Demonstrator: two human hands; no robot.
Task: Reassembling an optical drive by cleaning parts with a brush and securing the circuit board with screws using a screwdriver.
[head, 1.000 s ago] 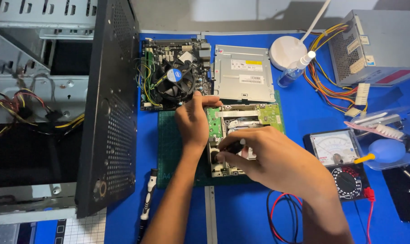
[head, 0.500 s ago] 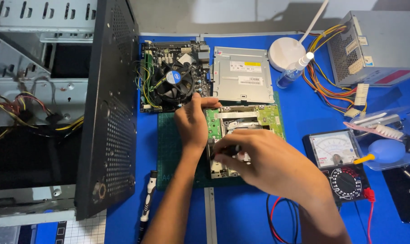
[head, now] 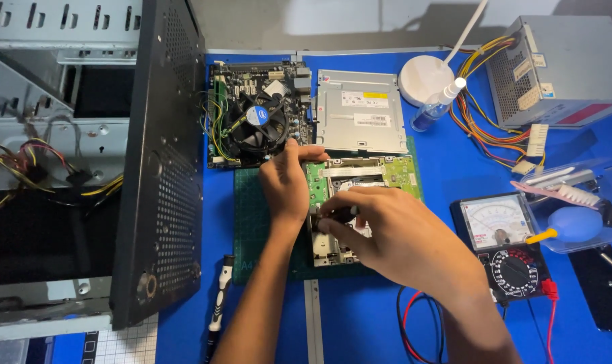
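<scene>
Blue matting covers the desk [head: 454, 162] under my hands, and at the centre of the frame an opened optical drive [head: 360, 202] with a green circuit board lies on a dark green cutting mat [head: 252, 222]. My left hand [head: 287, 185] rests on the drive's left edge, fingers curled over it and the thumb reaching toward the top, pressing it down. My right hand [head: 397, 236] is closed around a small dark tool [head: 339, 214], pinched between thumb and fingertips, with its tip at the drive's middle; I cannot tell what kind of tool it is. Just above the drive sits a second, closed silver drive [head: 360, 111], and to its left a motherboard [head: 255, 121] with a round black cooler fan. Right of my wrist lies an analogue multimeter [head: 505, 243] with red and black leads. Upper right holds a grey power supply [head: 569, 71] with a bundle of coloured cables, and a white lamp base [head: 424, 77]. Filling the left of the frame is the open black computer case [head: 157, 168].
</scene>
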